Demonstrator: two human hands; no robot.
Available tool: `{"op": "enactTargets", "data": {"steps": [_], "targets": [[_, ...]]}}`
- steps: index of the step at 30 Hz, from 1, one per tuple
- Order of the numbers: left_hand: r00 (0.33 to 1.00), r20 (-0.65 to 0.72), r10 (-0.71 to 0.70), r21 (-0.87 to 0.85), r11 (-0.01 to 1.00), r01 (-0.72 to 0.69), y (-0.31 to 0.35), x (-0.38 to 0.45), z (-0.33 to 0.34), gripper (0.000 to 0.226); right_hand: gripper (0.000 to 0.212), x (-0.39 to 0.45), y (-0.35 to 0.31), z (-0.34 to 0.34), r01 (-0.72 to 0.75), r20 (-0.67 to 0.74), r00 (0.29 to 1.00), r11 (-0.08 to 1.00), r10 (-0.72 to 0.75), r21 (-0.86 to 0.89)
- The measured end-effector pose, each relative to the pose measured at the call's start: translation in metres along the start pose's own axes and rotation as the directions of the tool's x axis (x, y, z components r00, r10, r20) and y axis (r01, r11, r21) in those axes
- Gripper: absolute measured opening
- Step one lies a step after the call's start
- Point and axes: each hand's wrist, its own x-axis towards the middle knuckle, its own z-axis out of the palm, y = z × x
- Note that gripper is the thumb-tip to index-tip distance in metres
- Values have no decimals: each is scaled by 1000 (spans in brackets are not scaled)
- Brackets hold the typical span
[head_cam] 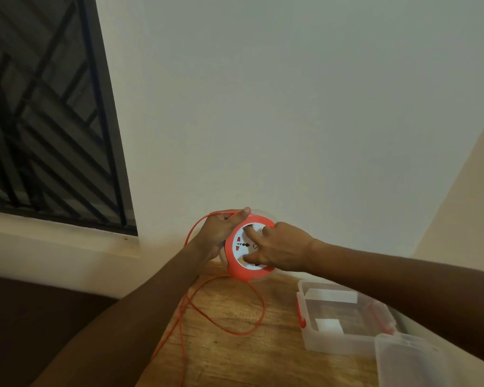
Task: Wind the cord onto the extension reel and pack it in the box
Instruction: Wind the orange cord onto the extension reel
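An orange round extension reel (242, 270) with a white socket face is held upright above the far edge of the wooden table (235, 356). My left hand (217, 233) grips its left rim and pinches the orange cord (227, 325) at the top. My right hand (280, 247) rests on the white face, fingers pressed into it. The cord loops loosely over the table and trails off the front edge. A clear plastic box (344, 317) with red latches stands open to the right.
The box's clear lid (411, 361) lies at the table's near right corner. A white wall rises right behind the table. A barred dark window (45, 113) fills the upper left, with a ledge below it.
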Motion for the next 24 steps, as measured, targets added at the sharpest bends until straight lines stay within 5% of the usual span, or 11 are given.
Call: {"op": "enactTargets", "data": {"steps": [9, 14, 16, 18, 20, 22, 24], "targets": [[999, 29, -15, 27, 1000, 14, -7, 3, 12, 34, 74, 5, 5, 10, 76, -1, 997, 996, -76, -39], [1000, 14, -3, -14, 1000, 3, -7, 4, 15, 47, 71, 6, -3, 16, -236, 10, 971, 939, 241, 249], [998, -59, 15, -74, 997, -19, -5, 6, 17, 41, 70, 6, -9, 16, -443, 76, 888, 801, 453, 403], [993, -115, 35, -138, 989, -51, -3, 10, 20, 38, 71, 12, -17, 15, -624, 157, 713, 515, 684, 588], [990, -142, 25, -151, 987, -46, -4, 13, 21, 39, 72, 22, -25, 15, -655, 269, 531, 189, 803, 731], [989, -145, 18, -118, 992, -36, -8, 13, 19, 39, 71, 27, -34, 18, -619, 350, 488, 34, 799, 784], [991, -130, 22, -98, 995, -35, -15, 13, 15, 40, 71, 26, -42, 20, -607, 369, 517, 27, 772, 794]]}}
